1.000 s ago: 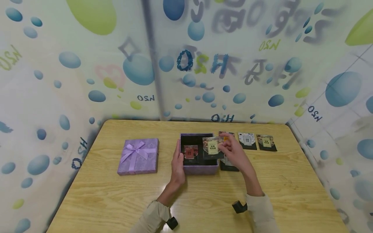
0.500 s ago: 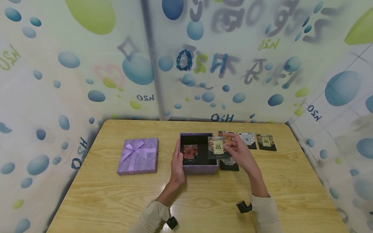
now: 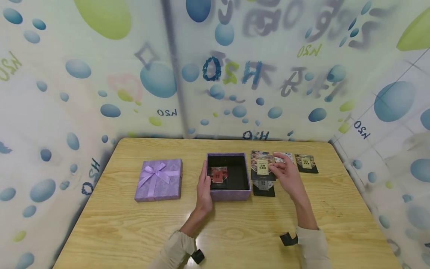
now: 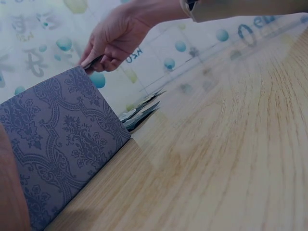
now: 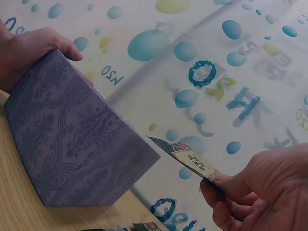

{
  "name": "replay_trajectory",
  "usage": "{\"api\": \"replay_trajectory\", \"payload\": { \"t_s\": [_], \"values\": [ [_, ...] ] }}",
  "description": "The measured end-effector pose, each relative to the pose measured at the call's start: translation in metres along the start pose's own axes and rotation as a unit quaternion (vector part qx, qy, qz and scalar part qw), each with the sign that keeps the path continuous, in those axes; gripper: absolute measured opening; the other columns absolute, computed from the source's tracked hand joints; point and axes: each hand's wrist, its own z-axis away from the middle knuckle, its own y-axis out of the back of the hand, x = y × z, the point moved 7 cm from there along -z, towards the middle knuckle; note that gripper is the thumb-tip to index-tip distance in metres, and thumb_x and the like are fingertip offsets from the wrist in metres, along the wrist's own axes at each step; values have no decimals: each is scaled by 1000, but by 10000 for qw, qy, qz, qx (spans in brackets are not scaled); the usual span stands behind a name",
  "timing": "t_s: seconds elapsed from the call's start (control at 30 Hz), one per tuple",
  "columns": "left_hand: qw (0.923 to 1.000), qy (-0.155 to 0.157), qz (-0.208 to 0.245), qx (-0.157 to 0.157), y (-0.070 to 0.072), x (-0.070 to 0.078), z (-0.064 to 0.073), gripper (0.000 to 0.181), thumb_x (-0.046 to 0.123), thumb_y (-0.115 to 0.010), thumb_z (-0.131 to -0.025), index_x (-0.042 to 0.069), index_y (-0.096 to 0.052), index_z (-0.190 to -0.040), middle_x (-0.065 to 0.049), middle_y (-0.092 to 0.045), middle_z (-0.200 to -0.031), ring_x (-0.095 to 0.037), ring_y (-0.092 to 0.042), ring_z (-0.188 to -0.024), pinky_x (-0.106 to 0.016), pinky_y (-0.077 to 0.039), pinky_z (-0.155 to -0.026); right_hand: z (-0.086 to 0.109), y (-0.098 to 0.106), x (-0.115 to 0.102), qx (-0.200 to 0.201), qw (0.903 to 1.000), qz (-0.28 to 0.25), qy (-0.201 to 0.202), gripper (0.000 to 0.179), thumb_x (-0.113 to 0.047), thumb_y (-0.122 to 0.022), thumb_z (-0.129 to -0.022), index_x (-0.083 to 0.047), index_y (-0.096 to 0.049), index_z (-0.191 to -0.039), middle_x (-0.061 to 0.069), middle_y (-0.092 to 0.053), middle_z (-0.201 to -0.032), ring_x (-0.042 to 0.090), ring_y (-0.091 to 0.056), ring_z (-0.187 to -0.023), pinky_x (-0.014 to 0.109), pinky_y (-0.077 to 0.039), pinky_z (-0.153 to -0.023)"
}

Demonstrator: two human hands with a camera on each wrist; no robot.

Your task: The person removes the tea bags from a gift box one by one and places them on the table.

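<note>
My right hand [image 3: 289, 175] pinches a dark tea packet [image 3: 263, 167] with a cream label by its right edge. It is held in the air to the right of the open purple gift box [image 3: 231, 196], overlapping other packets in the head view. In the right wrist view the held packet [image 5: 192, 161] tilts, thumb on top. My left hand [image 3: 203, 190] grips the box's left wall, its thumb at the rim and fingers along the outside. Inside the box, at the left, lies a dark packet with a red label [image 3: 219, 176].
The purple lid [image 3: 159, 186] with a ribbon bow lies to the left. Right of the box lie a packet with a grey label [image 3: 264, 188], a partly hidden white-and-black packet [image 3: 288, 155] and a cream-labelled packet [image 3: 306, 163]. A patterned curtain [image 3: 215, 112] stands behind the table [image 3: 235, 231].
My right hand has carried the cream-labelled tea packet rightward from over the box to beyond its right side. My left hand stays at the box's left wall.
</note>
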Motion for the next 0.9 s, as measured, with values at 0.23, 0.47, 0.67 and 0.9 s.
{"api": "replay_trajectory", "payload": {
  "t_s": [0.23,0.47,0.67,0.9],
  "values": [
    [10000,-12,26,-25,0,0,1,55,11,-24,-112,3,-18,-167,-22,-20,-171,-36,-14,-159,-19,-12,-123,1,15,9,208,9997,55,-145,50,-5,-60,-105,1,-45,-153,26,-70,-113,-4,-66,-90,22,-51,-72],
    [9999,86,30,-45,-1,1,0,55,14,-24,-113,3,-18,-167,-18,-21,-172,-35,-15,-159,-19,-13,-123,3,32,17,243,9988,379,-194,50,-5,-59,-106,3,-43,-153,25,-69,-114,-4,-64,-88,22,-52,-72],
    [9999,117,84,-77,-1,1,-1,56,18,-24,-113,4,-17,-167,-17,-20,-172,-30,-16,-159,-20,-13,-124,4,47,27,183,9969,712,-262,51,-6,-58,-107,7,-43,-153,27,-69,-114,-3,-63,-87,21,-50,-70],
    [9999,71,85,-57,-1,0,0,56,17,-25,-113,3,-18,-167,-15,-22,-172,-30,-17,-159,-20,-13,-124,6,56,42,-50,9945,832,-632,52,-7,-57,-108,13,-39,-153,30,-67,-119,10,-65,-96,20,-51,-73]
  ]
}}
